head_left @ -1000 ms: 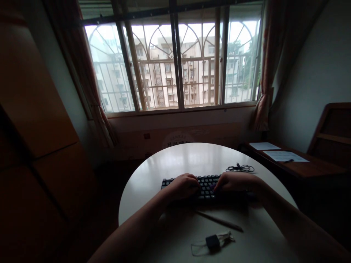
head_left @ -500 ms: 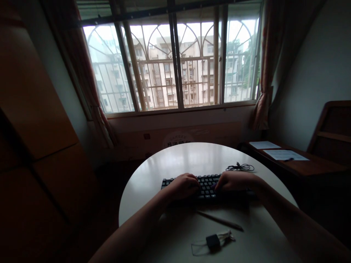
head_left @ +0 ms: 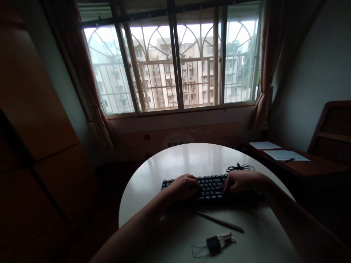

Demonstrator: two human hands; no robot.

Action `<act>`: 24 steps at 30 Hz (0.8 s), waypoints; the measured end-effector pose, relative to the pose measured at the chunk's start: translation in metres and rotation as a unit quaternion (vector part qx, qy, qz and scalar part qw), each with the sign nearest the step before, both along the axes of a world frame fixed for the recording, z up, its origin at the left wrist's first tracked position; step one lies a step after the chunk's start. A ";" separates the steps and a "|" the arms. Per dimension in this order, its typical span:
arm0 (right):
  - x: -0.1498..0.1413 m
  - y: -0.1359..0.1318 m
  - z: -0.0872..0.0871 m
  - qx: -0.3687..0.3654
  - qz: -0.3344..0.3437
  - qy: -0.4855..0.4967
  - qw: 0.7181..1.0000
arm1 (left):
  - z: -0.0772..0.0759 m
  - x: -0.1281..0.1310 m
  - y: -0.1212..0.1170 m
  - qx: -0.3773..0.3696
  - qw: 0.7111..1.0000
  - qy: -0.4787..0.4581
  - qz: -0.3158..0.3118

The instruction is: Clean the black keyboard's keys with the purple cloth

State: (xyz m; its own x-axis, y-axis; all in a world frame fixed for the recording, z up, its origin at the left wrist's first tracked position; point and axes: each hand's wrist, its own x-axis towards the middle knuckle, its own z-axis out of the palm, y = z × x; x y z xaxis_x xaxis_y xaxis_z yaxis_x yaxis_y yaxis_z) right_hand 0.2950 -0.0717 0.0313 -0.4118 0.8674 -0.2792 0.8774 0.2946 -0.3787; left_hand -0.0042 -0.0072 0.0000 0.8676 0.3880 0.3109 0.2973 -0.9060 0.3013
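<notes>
A black keyboard (head_left: pixel 211 182) lies across the white round table. My left hand (head_left: pixel 186 184) rests on its left part, with the fingers curled down onto the keys. Over the right part, my right hand (head_left: pixel 241 180) is closed, its fingertips pinched on a small purple thing (head_left: pixel 222 188) against the keys. What that purple thing is I cannot make out. Nearer to me lies a slim, pointed grey stick-like tool (head_left: pixel 221 222). Below it sits a small black block (head_left: pixel 213 242) with a thin wire loop on its left and pale prongs on its right.
A coiled black cable (head_left: pixel 240 167) lies behind my right hand. The white table (head_left: pixel 142 182) has a rounded edge. To the right, a brown wooden surface (head_left: pixel 307 168) bears sheets of paper (head_left: pixel 286 155) and a pen. A wooden cabinet (head_left: pixel 52 157) stands at left.
My right hand has shifted a little to the right along the keys, with the purple thing at its fingertips. My left hand has stayed in place.
</notes>
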 end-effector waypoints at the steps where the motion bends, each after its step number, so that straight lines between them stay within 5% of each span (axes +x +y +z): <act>1: -0.001 -0.001 0.001 0.003 -0.008 -0.006 1.000 | 0.000 0.000 0.000 0.000 1.000 0.001 0.002; 6: -0.001 -0.002 0.000 0.012 -0.040 -0.037 0.998 | 0.001 0.000 -0.002 -0.001 1.000 0.006 0.003; 14: 0.002 0.003 -0.008 0.062 0.008 0.026 0.998 | 0.001 0.000 -0.001 0.006 1.000 0.006 0.002; 24: -0.005 -0.005 -0.002 0.033 0.014 0.057 0.998 | 0.002 0.001 -0.001 -0.006 1.000 0.004 -0.006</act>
State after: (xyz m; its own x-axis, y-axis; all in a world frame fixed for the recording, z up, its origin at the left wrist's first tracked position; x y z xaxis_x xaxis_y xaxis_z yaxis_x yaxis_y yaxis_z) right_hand 0.2905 -0.0762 0.0289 -0.4615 0.8702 -0.1725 0.8211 0.3453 -0.4546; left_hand -0.0036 -0.0083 0.0019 0.8748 0.3807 0.2996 0.2880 -0.9060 0.3102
